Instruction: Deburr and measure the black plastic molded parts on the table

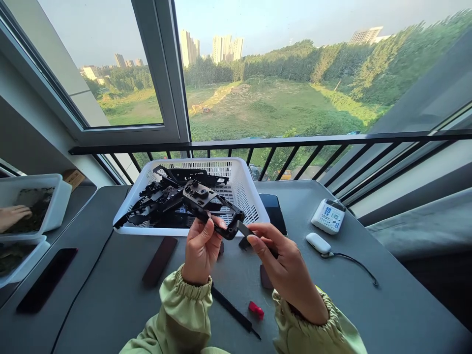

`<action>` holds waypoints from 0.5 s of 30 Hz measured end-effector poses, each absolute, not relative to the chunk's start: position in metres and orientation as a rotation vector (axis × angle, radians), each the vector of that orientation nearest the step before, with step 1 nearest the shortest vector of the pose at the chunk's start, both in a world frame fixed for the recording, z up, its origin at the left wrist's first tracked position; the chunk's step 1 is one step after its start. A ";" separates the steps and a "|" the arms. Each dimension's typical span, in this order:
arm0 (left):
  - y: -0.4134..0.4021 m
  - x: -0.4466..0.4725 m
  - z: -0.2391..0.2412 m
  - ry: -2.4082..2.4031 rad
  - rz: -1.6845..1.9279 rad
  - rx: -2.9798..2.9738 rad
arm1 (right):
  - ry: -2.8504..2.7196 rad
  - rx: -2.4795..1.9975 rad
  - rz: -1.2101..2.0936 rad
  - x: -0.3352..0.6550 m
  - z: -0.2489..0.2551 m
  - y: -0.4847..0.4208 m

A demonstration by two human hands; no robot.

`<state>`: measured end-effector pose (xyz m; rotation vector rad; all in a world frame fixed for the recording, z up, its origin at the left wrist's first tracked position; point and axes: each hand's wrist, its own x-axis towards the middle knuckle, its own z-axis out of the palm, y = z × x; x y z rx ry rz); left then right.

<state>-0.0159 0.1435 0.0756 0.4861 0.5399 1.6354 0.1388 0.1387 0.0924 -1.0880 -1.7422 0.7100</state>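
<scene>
At a grey desk before an open window, a person's left hand grips a black plastic frame just above a white plastic basket on the far side of the desk. Its thumb and fingers are closed around the frame's near edge. The right hand pinches a small dark flat tool between thumb and forefinger, with the tip at the frame's near right corner; whether they touch is hard to tell. The frame looks light and stiff, with a thick block at one end and thin sections that could snap if twisted, so the block or thicker rim seems the safest hold. More black parts lie tangled in the basket. Near the hands lie a black screwdriver and a small red piece. At the left edge, another person's hand rests in a white tray. A white box sits to the right.
</scene>
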 end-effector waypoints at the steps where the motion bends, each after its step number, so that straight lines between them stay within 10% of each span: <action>1: 0.143 -0.016 0.076 0.536 1.653 0.483 | -1.724 -1.076 0.708 0.139 0.093 0.139; 15: 0.130 -0.010 0.087 0.512 1.698 0.513 | -1.824 -0.857 0.649 0.133 0.098 0.121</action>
